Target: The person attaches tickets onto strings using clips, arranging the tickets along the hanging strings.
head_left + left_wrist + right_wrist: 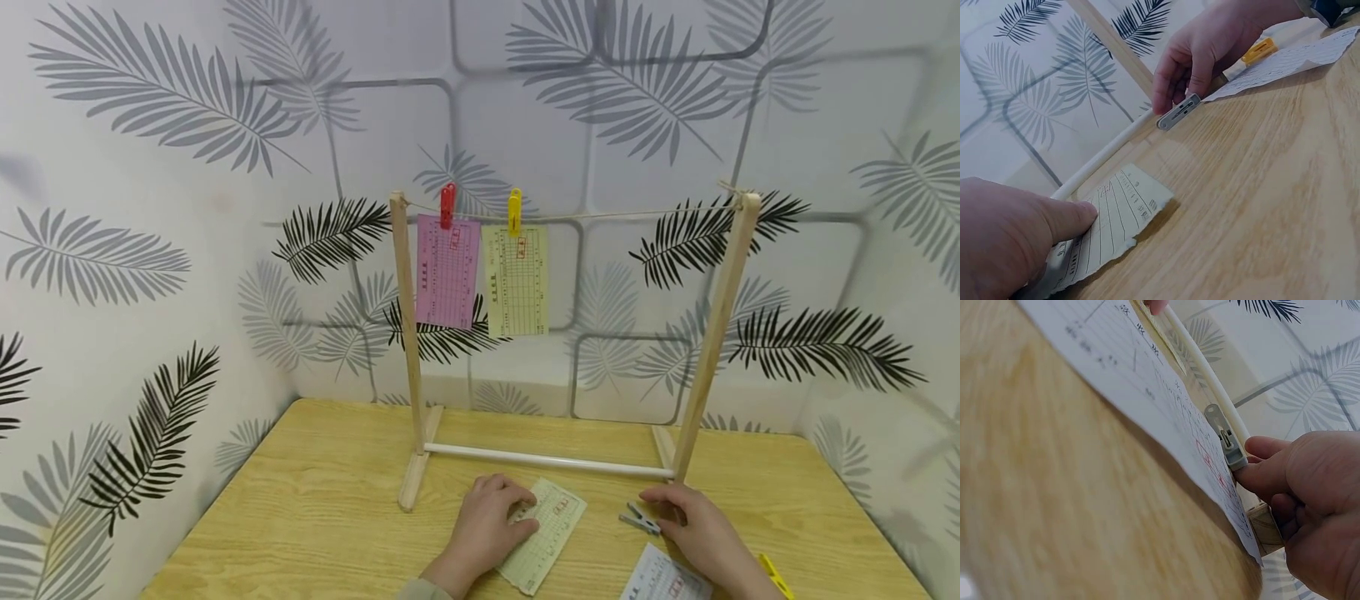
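On the wooden table (300, 517), my left hand (487, 521) rests its fingers flat on a pale yellow printed slip (547, 537); the thumb (1066, 219) lies on the slip's edge. My right hand (686, 517) pinches the end of a grey clothes peg (639, 520) that lies on the table beside the rack's white bottom bar (547, 459). In the right wrist view the fingertips (1260, 475) close on the grey peg (1225, 437). A white slip (663, 579) lies just in front of that hand.
A wooden rack (407, 333) stands mid-table with a string (622, 215) across its top. A pink slip (447, 271) hangs from a red peg (447, 205), a yellow slip (516, 282) from a yellow peg (514, 210). Another yellow peg (776, 575) lies near my right wrist.
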Demonstrator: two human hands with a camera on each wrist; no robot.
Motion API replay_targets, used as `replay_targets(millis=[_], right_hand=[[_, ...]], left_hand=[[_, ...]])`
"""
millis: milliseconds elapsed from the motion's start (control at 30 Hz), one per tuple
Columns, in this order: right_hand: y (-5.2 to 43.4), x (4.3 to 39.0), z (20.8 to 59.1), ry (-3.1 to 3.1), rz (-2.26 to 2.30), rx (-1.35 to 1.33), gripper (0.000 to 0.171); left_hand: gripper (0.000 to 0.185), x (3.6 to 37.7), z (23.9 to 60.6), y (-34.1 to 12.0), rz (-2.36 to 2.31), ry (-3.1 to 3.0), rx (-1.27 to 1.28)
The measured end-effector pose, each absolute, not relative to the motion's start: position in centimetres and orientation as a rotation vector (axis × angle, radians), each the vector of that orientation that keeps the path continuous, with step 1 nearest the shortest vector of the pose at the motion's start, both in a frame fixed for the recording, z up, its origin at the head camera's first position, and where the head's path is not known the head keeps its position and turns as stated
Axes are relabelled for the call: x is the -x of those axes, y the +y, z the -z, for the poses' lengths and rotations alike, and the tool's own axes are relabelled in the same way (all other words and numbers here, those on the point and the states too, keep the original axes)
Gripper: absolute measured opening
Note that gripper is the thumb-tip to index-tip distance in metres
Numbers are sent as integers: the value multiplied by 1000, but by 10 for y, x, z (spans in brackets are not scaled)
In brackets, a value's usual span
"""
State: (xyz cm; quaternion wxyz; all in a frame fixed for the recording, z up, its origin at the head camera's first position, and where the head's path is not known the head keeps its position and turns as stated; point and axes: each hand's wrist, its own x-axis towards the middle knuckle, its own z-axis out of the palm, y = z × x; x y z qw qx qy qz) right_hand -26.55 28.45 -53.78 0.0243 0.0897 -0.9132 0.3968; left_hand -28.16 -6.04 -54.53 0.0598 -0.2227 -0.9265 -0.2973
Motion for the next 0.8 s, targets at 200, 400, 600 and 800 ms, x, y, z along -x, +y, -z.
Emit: replay_targets(millis=[200,400,600,800], right_hand=[[287,266,538,-2813,-1219,-386,42],[291,266,540,-2789,-1210,-532,41],[291,265,540,-2767,-1138,-584,40],[290,264,540,-2759,-1087,-628,39]], left_hand=[[43,282,544,-58,932,-2808,626],[71,278,543,-59,889,-2848,572],[70,276,539,-59,715,-2868,626],[59,275,537,-59,713,-2867,616]])
